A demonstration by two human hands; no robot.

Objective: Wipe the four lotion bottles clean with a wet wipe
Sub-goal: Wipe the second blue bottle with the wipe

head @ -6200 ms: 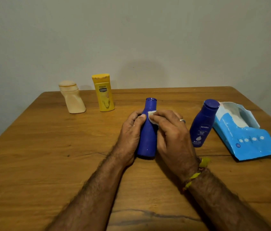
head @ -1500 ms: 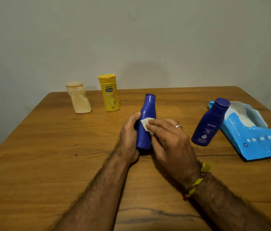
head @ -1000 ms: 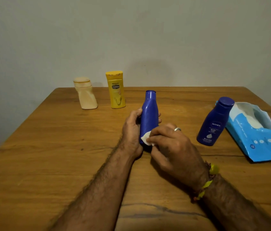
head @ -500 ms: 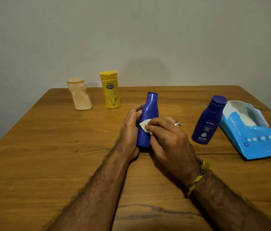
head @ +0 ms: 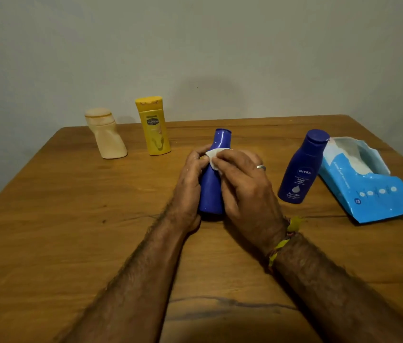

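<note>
Bottle (head: 211,191) upright at table (head: 47,231) centre, left hand (head: 188,186) curled round its 9 o'clock side, right hand (head: 242,184) pinching wipe (head: 214,155) to its neck; hard sideways rubbing may tip it toward Nivea bottle (head: 299,169) at 3 o'clock.

Wet wipe (head: 213,154) climbed — higher (bottle's (head: 211,191) neck).

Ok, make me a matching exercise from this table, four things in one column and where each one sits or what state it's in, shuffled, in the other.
Things:
1. cream bottle
2. yellow bottle
3. plain blue bottle
4. Nivea bottle

Places or states:
A. beside the wipes pack
B. farthest left
C. held between both hands, wet wipe on it
D. just right of the cream bottle

Pairs: 1-B, 2-D, 3-C, 4-A
</note>
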